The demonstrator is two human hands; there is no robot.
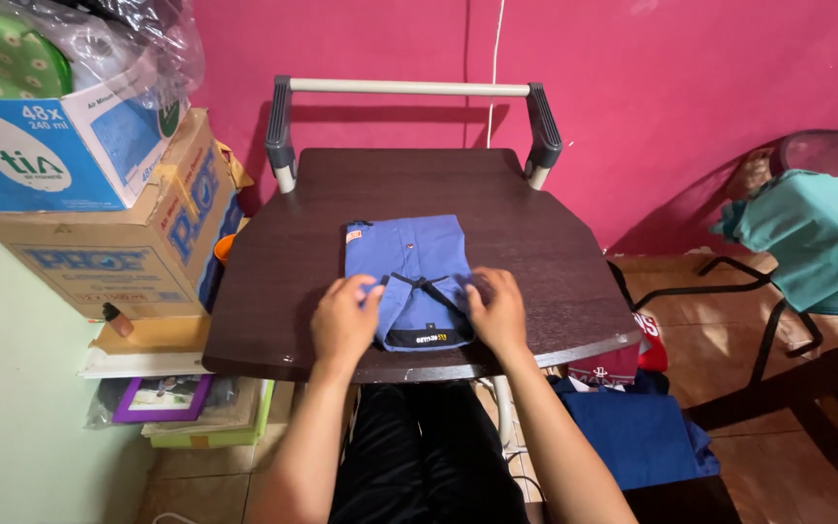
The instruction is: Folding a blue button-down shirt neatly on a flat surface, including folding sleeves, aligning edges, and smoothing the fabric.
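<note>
At the far left, stacked brown and blue-and-white cardboard boxes (99, 184) stand against the pink wall. Beside them is a dark brown wooden table (535, 262) with a grey metal handle bar (409, 87) at its back edge. The left hand (343, 318) lies flat on the left edge of a folded blue cloth garment with a black drawstring (409, 277), fingers loosely spread. The garment lies at the table's near middle. The right hand (499, 309) presses its right edge, fingers together and slightly curled. A teal cloth (817, 238) drapes over a chair at far right.
</note>
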